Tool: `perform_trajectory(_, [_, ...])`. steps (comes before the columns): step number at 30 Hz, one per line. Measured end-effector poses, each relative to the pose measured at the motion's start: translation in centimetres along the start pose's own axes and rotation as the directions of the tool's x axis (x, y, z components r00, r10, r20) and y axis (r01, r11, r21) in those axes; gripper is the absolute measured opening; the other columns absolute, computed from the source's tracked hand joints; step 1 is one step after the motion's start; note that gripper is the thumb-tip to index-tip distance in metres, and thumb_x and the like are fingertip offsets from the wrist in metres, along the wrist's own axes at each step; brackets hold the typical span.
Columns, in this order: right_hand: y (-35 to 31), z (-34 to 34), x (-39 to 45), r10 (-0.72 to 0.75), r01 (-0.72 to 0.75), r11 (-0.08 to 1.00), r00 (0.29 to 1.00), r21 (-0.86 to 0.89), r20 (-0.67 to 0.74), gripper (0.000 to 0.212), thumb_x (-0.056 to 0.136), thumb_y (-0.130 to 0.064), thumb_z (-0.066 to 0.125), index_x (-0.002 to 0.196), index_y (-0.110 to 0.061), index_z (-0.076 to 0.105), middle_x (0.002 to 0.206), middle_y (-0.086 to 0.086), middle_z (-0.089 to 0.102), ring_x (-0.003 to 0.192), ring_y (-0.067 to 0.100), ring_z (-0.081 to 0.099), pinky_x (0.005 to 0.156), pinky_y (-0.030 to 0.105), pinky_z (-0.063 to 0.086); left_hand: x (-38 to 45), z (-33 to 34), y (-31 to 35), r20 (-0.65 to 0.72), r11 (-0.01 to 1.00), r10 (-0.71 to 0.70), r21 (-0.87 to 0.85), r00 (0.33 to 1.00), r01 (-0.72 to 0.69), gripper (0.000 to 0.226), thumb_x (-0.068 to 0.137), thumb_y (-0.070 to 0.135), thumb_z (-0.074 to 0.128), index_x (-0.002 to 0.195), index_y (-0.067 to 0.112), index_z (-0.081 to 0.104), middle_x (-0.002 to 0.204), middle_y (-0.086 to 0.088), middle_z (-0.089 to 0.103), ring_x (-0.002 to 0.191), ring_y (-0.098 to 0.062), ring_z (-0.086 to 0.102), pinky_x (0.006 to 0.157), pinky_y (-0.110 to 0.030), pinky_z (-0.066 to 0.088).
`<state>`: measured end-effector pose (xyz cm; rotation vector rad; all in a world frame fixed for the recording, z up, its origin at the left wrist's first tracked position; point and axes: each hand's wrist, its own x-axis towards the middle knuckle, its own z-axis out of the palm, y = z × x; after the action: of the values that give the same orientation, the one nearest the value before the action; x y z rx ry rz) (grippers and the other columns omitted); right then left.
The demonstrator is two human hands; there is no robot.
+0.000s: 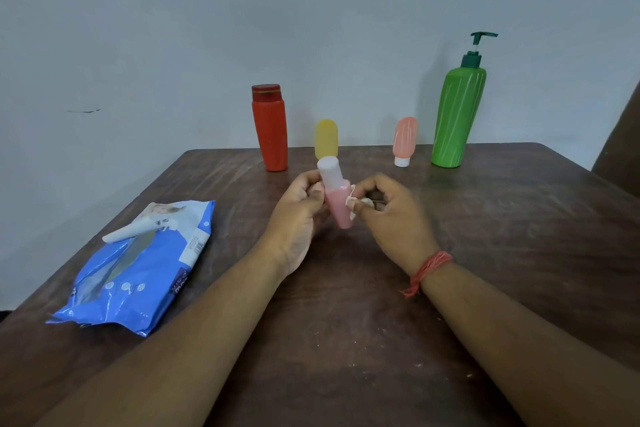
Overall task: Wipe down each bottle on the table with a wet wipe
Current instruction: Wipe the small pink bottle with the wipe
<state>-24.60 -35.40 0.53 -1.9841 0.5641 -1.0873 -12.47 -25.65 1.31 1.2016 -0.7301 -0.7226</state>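
head view: the left hand (300,206) grips the pink bottle (337,199) above the table (485,253), tilted, white cap up. the right hand (384,210) pinches a bunched wet wipe (354,200) against its side. turning the bottle would let the wipe reach every face.

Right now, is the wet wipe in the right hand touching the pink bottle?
Touching. The head view shows the wet wipe, pinched by the right hand, pressed against the pink bottle that the left hand holds.

The worktop (485,253) is dark wood, matt and scratched. The bottles, like the green one (457,118), look smooth plastic. The wipes pack (138,274) is glossy blue foil.
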Motion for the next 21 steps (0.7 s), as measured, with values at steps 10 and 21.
perform_trajectory(10, [0.36,-0.31,0.05,0.008,0.001,0.994,0.996,-0.106,0.088,0.015,0.084,-0.015,0.077,0.079,-0.020,0.064,0.085,-0.008,0.069,0.079,0.009,0.065,0.067,0.021,0.053,-0.03,-0.36,-0.44,0.025,0.937,0.093,0.335,0.995,-0.096,0.029,0.111,0.023,0.036,0.120,0.027,0.063,0.116,0.000,0.073,0.114,-0.028,0.066,0.105,-0.055,0.048])
perform_trajectory(21, [0.78,-0.43,0.17,0.059,-0.048,0.995,0.989,-0.091,0.133,0.015,0.086,-0.016,0.076,0.080,-0.022,0.063,0.084,-0.007,0.071,0.076,0.009,0.066,0.064,0.018,0.050,0.06,-0.90,-0.81,-0.011,0.885,0.084,0.460,0.996,-0.069,0.025,0.110,0.037,0.035,0.113,0.040,0.060,0.117,0.005,0.068,0.115,-0.023,0.063,0.106,-0.049,0.049])
